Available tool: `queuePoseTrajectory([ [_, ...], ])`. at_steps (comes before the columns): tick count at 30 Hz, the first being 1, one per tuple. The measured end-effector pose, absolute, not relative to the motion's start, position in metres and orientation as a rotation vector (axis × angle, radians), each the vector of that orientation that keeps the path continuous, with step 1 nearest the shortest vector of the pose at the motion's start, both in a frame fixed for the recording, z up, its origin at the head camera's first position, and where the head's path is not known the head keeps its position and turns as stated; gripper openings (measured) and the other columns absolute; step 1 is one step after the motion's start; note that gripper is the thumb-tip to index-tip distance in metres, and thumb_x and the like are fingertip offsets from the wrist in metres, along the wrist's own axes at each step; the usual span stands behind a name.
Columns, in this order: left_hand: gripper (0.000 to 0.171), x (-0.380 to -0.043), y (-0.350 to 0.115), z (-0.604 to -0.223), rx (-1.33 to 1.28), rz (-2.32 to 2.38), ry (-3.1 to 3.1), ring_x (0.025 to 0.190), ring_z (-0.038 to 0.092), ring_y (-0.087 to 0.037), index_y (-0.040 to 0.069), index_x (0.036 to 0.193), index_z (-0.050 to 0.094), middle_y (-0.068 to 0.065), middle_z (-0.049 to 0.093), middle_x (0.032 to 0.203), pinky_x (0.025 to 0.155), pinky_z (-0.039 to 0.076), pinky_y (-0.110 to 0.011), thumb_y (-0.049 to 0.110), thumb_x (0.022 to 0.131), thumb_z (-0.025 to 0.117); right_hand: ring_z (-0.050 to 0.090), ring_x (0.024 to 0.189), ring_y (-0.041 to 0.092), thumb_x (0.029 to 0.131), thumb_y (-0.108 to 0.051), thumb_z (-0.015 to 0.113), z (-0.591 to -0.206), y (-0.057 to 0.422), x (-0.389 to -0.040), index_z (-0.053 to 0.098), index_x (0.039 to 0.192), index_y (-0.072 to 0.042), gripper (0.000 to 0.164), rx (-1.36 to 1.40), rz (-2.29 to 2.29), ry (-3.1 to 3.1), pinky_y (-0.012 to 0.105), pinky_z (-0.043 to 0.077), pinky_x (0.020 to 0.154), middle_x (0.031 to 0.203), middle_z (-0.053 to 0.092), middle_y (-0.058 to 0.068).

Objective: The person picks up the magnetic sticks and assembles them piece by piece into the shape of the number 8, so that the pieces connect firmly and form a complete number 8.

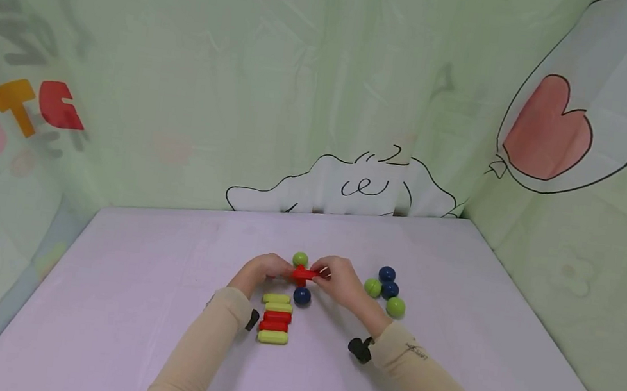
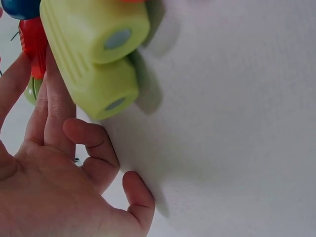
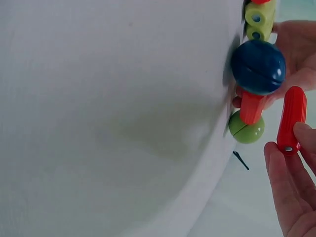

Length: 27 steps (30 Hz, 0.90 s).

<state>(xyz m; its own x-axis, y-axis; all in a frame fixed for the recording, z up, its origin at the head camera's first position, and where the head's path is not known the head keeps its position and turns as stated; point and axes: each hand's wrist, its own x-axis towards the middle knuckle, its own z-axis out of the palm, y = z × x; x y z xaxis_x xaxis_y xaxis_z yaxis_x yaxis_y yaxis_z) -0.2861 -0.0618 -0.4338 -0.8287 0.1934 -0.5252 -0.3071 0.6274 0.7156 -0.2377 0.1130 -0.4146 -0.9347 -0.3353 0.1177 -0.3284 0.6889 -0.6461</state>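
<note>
My left hand (image 1: 267, 267) pinches a red magnetic rod (image 2: 32, 47) between thumb and fingers, its ring and little fingers curled loosely. That rod stands between a dark blue ball (image 1: 302, 295) on the near side and a light green ball (image 1: 300, 259) on the far side. In the right wrist view, a second red rod (image 3: 292, 116) with a silver dot at its end is pinched by the thumb and fingertips of my right hand (image 1: 341, 282). From the head view this second rod lies crosswise over the first, pointing toward my left hand.
Just nearer than the blue ball, yellow rods (image 1: 273, 337) and red rods (image 1: 278, 316) lie in a stacked row. To the right of my right hand sit two blue balls (image 1: 387, 273) and two green balls (image 1: 395, 307). A printed curtain (image 1: 187, 78) hangs behind the lilac table (image 1: 137, 266).
</note>
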Motion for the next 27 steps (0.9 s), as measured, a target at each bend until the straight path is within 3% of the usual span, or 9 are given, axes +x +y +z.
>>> queuePoseTrajectory([
  [4,0.026,-0.292,-0.063,-0.439,-0.048,1.119,2.272,0.100,0.048,-0.026,0.010,0.099,0.071,-0.007,0.062,0.107,0.089,0.037,-0.042,0.029,0.082,0.066,0.061,0.079,0.021,0.077,0.004,0.068,-0.414,0.119,-0.242,0.068,0.090,-0.001,0.014,-0.521,-1.127,2.892,0.029,0.052,0.070,0.087,0.065,0.008],
  [11,0.032,-0.284,-0.062,-0.432,-0.074,1.158,2.258,0.111,0.048,-0.027,0.007,0.109,0.067,-0.010,0.062,0.114,0.097,0.034,-0.043,0.027,0.085,0.063,0.062,0.082,0.023,0.078,0.002,0.068,-0.414,0.128,-0.254,0.067,0.094,0.001,0.016,-0.466,-1.106,2.929,0.031,0.052,0.072,0.090,0.065,0.011],
  [27,0.034,-0.281,-0.061,-0.432,-0.104,1.176,2.248,0.115,0.046,-0.029,0.007,0.112,0.065,-0.009,0.061,0.116,0.100,0.032,-0.044,0.028,0.086,0.062,0.060,0.086,0.024,0.079,0.002,0.067,-0.428,0.140,-0.282,0.067,0.097,0.001,0.019,-0.298,-1.129,2.879,0.031,0.051,0.074,0.096,0.064,0.012],
])
